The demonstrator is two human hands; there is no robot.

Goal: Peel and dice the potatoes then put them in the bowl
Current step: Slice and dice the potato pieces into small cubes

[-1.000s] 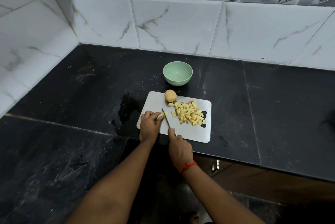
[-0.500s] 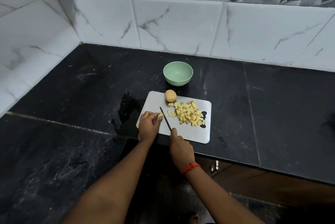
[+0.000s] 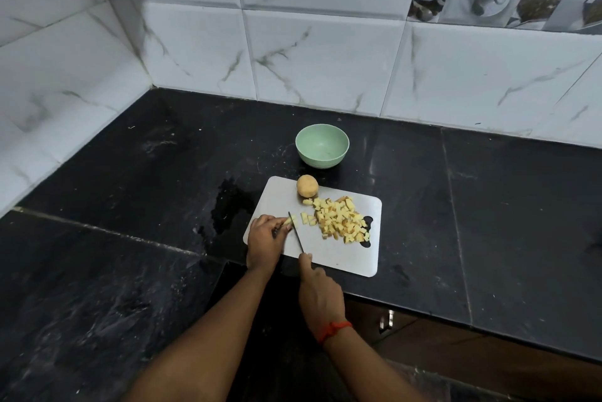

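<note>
At the near-left corner of the cutting board (image 3: 338,258), the left grip (image 3: 265,237) pinches a small potato piece (image 3: 291,220) under curled fingers, while the right grip (image 3: 321,295) is closed round the handle of the knife (image 3: 295,232). Blade axis runs near-to-far, against the piece's right side. Pale yellow dice (image 3: 342,219) lie heaped right of the blade; a whole potato (image 3: 307,186) and the green bowl (image 3: 321,160) stand beyond.

The round green bowl (image 3: 321,160) stands behind the flat grey board (image 3: 338,260), which carries a round whole potato (image 3: 307,186), perhaps touching the yellow cubes (image 3: 340,220).
</note>
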